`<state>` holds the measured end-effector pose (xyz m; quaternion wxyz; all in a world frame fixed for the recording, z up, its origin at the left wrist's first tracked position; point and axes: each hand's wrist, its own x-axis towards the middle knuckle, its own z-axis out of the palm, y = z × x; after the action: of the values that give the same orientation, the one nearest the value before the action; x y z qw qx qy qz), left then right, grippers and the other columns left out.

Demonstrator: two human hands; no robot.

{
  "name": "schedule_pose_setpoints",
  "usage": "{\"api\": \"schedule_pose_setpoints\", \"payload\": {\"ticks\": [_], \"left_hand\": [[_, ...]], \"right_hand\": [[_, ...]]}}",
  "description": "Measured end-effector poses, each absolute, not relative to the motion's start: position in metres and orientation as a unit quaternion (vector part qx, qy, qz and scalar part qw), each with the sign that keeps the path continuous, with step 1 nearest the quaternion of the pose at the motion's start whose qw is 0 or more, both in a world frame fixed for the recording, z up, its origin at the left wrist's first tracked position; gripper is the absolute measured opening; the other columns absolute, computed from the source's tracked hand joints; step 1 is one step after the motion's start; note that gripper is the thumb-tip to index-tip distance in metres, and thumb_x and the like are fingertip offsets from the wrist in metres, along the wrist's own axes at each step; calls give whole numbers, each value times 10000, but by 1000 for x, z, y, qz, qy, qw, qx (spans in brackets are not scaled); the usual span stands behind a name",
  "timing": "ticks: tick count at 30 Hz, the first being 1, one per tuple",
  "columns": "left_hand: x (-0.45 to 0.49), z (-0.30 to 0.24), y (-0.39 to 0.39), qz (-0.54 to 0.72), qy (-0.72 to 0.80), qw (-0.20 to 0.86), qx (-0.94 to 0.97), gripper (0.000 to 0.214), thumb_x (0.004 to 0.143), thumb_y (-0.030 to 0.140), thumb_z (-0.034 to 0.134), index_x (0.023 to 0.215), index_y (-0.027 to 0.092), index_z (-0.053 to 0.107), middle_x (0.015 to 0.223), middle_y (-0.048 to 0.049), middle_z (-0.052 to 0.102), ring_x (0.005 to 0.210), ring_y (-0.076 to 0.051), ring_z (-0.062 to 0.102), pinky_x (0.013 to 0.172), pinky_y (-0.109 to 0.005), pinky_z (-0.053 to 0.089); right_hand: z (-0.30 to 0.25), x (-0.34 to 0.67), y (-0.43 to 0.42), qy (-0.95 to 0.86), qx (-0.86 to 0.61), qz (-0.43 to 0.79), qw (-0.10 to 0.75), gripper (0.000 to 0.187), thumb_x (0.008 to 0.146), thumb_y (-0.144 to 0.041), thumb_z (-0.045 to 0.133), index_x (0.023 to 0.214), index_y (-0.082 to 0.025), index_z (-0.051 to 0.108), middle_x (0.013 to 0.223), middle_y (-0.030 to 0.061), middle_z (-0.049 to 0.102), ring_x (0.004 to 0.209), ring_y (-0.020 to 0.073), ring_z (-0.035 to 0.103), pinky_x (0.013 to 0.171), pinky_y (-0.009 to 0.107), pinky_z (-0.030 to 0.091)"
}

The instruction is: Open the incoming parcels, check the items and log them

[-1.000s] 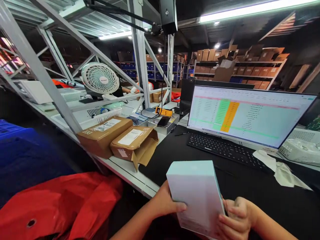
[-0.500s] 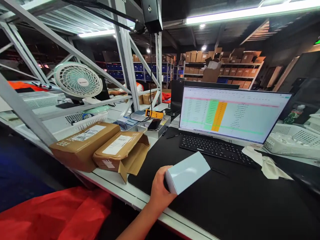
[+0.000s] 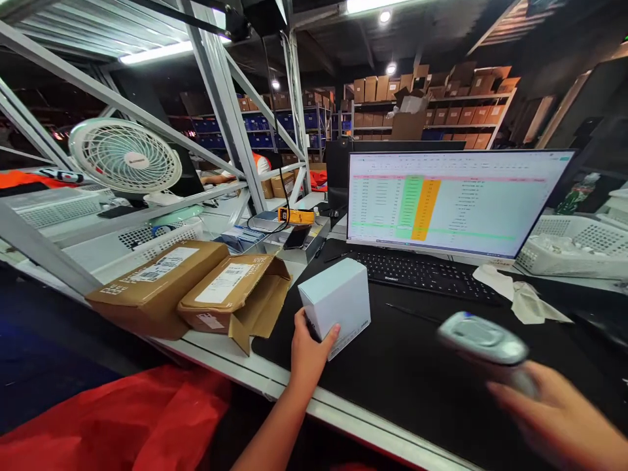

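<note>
Head view: left hand [image 3: 311, 350] clasps the lower corner of a pale blue carton [image 3: 336, 301]; right hand [image 3: 554, 412], well apart to its right, grips a blurred handheld barcode scanner [image 3: 483, 339] above the black desk mat [image 3: 432, 392]. Brown cardboard mailers [image 3: 235, 294] lie just beyond the left hand.

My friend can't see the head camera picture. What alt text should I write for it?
A left hand holds a pale blue box on a black desk mat, while the right hand holds a blurry handheld barcode scanner. Brown cardboard parcels lie to the left, and a monitor showing a spreadsheet stands behind.
</note>
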<state>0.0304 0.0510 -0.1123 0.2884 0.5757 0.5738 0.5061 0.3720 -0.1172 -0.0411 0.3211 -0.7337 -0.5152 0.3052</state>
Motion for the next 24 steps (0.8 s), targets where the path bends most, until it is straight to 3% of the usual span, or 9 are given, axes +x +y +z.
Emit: {"api": "schedule_pose_setpoints", "payload": {"ticks": [3, 10, 13, 17, 18, 20, 22, 24], "left_hand": [[29, -112, 51, 500, 579, 295, 572, 682, 728, 496, 725, 1268, 180, 453, 1223, -152, 646, 1129, -326, 631, 960, -484, 497], [22, -121, 60, 473, 579, 335, 573, 671, 741, 587, 663, 1238, 181, 465, 1204, -150, 653, 1122, -337, 643, 965, -507, 508], [19, -125, 64, 478, 576, 354, 561, 733, 717, 617, 668, 1255, 168, 453, 1226, -173, 641, 1156, -353, 630, 981, -528, 507], [17, -128, 64, 487, 560, 405, 534, 785, 676, 621, 706, 1261, 167, 446, 1241, -183, 642, 1113, -341, 663, 957, -520, 541], [16, -129, 63, 489, 555, 415, 530, 794, 666, 618, 716, 1261, 169, 444, 1244, -185, 642, 1099, -338, 671, 953, -522, 547], [16, -130, 62, 491, 548, 421, 531, 809, 647, 615, 733, 1259, 171, 444, 1250, -187, 640, 1088, -337, 676, 961, -534, 546], [15, -131, 62, 489, 549, 414, 537, 820, 626, 624, 742, 1249, 174, 456, 1249, -183, 640, 1087, -340, 675, 973, -548, 539], [15, -132, 63, 482, 557, 409, 539, 833, 597, 642, 747, 1229, 175, 474, 1235, -177, 648, 1077, -346, 678, 974, -552, 540]], "right_hand": [[-49, 323, -96, -534, -683, 411, 282, 389, 757, -541, 653, 955, -207, 625, 660, 17, 593, 494, 157, 515, 428, 260, 397], [-49, 298, -86, -534, -663, 435, 293, 269, 791, -407, 582, 932, -177, 593, 691, -4, 608, 525, 139, 563, 455, 228, 421], [-49, 312, -95, -500, -689, 396, 343, 347, 788, -492, 599, 932, -177, 584, 695, 17, 642, 533, 165, 599, 472, 259, 464], [-57, 393, -116, -422, -772, 247, 406, 543, 738, -588, 674, 1118, -214, 569, 636, 23, 667, 499, 221, 628, 472, 324, 496], [-60, 426, -124, -383, -805, 202, 406, 518, 728, -605, 676, 1079, -234, 591, 569, 28, 644, 462, 235, 619, 443, 333, 478], [-68, 500, -143, -335, -847, 118, 395, 300, 755, -561, 672, 801, -266, 648, 544, 103, 642, 438, 221, 626, 431, 321, 439], [-75, 570, -167, -317, -868, 65, 377, 392, 655, -551, 730, 442, -276, 550, 412, 133, 543, 279, 178, 498, 357, 304, 309], [-82, 621, -192, -272, -896, 103, 334, 507, 593, -601, 734, 309, -263, 486, 378, 158, 509, 262, 206, 487, 363, 329, 311]]}}
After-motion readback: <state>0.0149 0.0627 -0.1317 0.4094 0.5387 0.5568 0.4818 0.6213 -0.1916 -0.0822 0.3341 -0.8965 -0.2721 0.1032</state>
